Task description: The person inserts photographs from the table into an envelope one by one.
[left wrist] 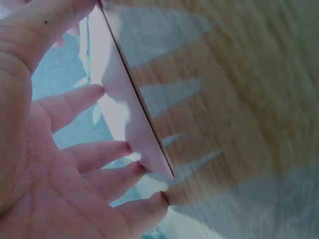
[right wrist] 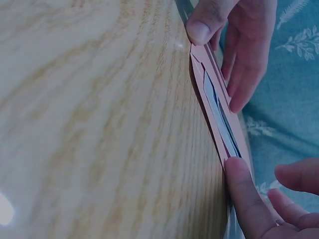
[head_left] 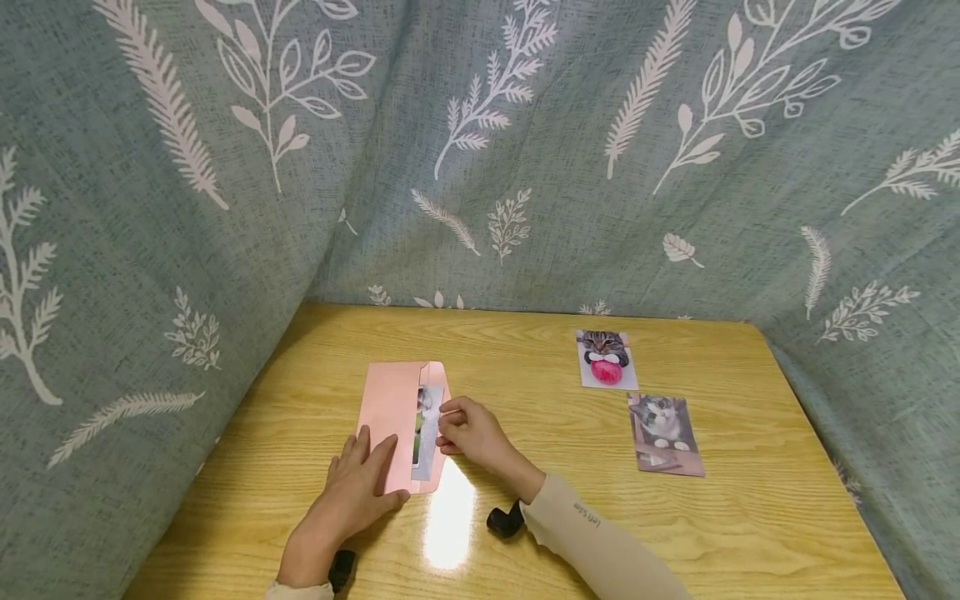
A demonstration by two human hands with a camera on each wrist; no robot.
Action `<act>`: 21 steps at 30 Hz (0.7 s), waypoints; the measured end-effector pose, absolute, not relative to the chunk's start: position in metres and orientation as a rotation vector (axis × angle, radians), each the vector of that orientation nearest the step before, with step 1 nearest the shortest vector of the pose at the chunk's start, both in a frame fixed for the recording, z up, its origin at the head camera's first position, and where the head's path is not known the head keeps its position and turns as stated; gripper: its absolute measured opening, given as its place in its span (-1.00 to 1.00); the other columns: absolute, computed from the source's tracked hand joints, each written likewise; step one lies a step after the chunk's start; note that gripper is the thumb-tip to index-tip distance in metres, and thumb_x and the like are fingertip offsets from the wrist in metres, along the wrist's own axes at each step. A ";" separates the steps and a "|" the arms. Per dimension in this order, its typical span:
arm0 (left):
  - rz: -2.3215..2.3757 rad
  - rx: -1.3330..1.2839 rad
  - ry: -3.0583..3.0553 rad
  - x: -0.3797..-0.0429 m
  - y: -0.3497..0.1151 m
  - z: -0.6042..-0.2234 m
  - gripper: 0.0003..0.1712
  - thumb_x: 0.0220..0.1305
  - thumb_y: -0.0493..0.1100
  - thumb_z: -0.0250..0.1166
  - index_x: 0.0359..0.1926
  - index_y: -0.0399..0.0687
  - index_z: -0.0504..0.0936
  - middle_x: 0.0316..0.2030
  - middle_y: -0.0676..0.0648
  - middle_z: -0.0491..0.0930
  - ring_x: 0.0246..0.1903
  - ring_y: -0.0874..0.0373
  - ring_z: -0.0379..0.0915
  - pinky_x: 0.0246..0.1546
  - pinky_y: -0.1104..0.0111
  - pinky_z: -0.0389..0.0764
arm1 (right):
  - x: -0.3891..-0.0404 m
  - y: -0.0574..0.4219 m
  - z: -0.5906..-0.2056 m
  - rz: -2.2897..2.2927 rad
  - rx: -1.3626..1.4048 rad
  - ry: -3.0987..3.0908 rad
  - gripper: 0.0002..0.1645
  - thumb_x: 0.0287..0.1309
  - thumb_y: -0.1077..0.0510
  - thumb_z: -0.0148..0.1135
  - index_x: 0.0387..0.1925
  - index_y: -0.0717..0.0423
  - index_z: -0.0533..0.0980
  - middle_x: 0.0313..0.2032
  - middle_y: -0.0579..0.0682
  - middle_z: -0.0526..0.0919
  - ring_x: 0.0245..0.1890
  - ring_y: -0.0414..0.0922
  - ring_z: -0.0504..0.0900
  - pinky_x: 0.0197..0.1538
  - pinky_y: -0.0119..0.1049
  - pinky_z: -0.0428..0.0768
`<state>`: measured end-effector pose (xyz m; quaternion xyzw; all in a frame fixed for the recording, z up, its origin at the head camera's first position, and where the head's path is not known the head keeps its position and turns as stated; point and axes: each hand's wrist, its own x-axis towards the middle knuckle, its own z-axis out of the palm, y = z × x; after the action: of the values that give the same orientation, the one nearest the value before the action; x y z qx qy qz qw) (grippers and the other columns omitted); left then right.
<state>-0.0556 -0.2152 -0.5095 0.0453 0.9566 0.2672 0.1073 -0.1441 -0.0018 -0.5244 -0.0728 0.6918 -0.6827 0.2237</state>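
Left hand, head view: spread, gripless, on pink rectangular paper envelope, centre-left; right hand loosely bent beside grey-and-green rectangular photo in right-side opening. Left wrist: fingertips on envelope. Right wrist: fingertip at opening, no pinch visible. Likely step: photo insertion, perhaps removal; next: slide squarely.

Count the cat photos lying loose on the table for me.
2: the tabby photo farther back, and the gray-and-white cat photo nearer and to its right. Both lie right of the pink envelope, which holds at least one partly hidden picture; more may be inside.
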 end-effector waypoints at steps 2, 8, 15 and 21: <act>0.782 0.133 2.819 -0.056 -0.215 -0.510 -0.03 0.13 0.04 0.51 0.47 -0.17 0.28 0.45 -0.58 -0.15 0.43 -0.52 -0.28 0.30 -0.40 -0.18 | -0.144 -0.002 -0.524 -1.891 -0.208 1.906 -0.66 0.36 0.44 0.11 0.14 0.40 0.43 -0.13 0.27 0.62 -0.29 0.05 0.74 -0.22 -0.18 0.73; 0.769 0.126 2.815 -0.056 -0.214 -0.509 -0.02 0.12 0.05 0.52 0.47 -0.15 0.29 0.45 -0.57 -0.14 0.43 -0.52 -0.27 0.30 -0.40 -0.17 | -0.145 -0.004 -0.526 -1.896 -0.214 1.910 -0.66 0.36 0.44 0.11 0.14 0.39 0.44 -0.12 0.27 0.62 -0.25 0.13 0.73 -0.21 -0.17 0.73; 0.768 0.125 2.800 -0.057 -0.214 -0.509 -0.02 0.14 0.06 0.51 0.47 -0.15 0.28 0.46 -0.56 -0.16 0.44 -0.51 -0.30 0.31 -0.39 -0.18 | -0.148 -0.009 -0.529 -1.915 -0.217 1.921 -0.67 0.35 0.44 0.12 0.12 0.39 0.45 -0.15 0.25 0.63 -0.30 0.06 0.74 -0.26 -0.21 0.73; 0.747 0.129 2.810 -0.056 -0.214 -0.508 -0.02 0.13 0.08 0.51 0.47 -0.15 0.29 0.45 -0.57 -0.14 0.44 -0.51 -0.29 0.31 -0.39 -0.16 | -0.149 -0.013 -0.528 -1.932 -0.208 1.904 -0.68 0.34 0.44 0.13 0.10 0.38 0.46 -0.15 0.26 0.63 -0.31 0.07 0.73 -0.26 -0.18 0.73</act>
<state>-0.0561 -0.2143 -0.5083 0.0440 0.9590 0.2551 0.1151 -0.1495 -0.0129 -0.5281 -0.0749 0.6844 -0.6944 0.2092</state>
